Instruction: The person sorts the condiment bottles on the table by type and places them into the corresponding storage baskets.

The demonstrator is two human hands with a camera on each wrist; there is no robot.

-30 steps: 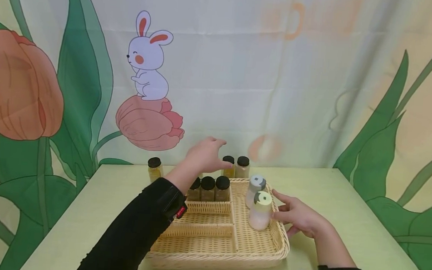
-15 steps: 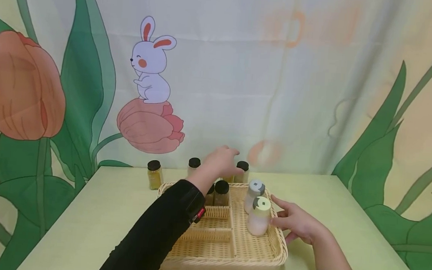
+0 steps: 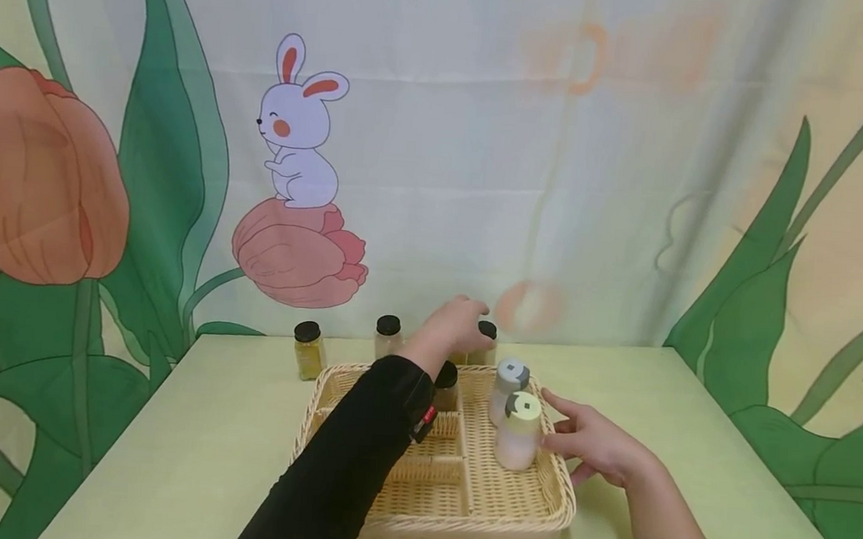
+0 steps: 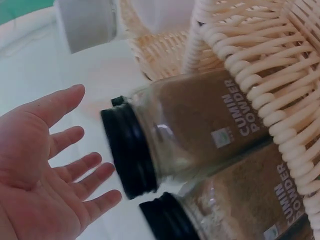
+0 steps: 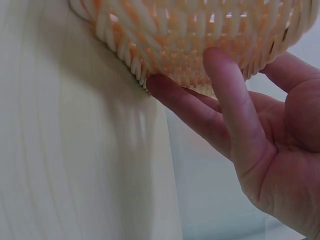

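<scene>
So, starting left: a small clear jar with yellow contents and a black lid (image 3: pixel 308 355) is parked on the pale yellow-green counter (image 3: pixel 186 444), just off the back left corner of the rectangular light-tan wicker basket (image 3: pixel 459 524), which is divided into compartments. A white bunny on a pink tulip (image 3: pixel 298 177) is printed on the fabric backdrop behind the basket. Another clear jar with pale contents and a black lid (image 3: pixel 388 335) is set behind the basket.

Next, the basket is crossed by a black sleeve (image 3: pixel 343 455), and the left hand (image 3: pixel 453 325) is held out past its back rim. Nothing is gripped there, the fingers are spread wide. A black-lidded jar (image 3: pixel 482 355) is right by the fingertips behind the basket; whether it's touched can't be told.

Two square clear jars labelled CUMIN POWDER, one brown-filled (image 4: pixel 195 120), one lighter (image 4: pixel 235 205), are lined up in the basket's back compartment. In its right compartment, a grey-lidded shaker (image 3: pixel 509 383) and a yellow-lidded shaker (image 3: pixel 519 434) are stood upright. The basket's right side is touched by the right hand (image 3: pixel 603 444), fingers apart and fairly straight against the weave.
</scene>
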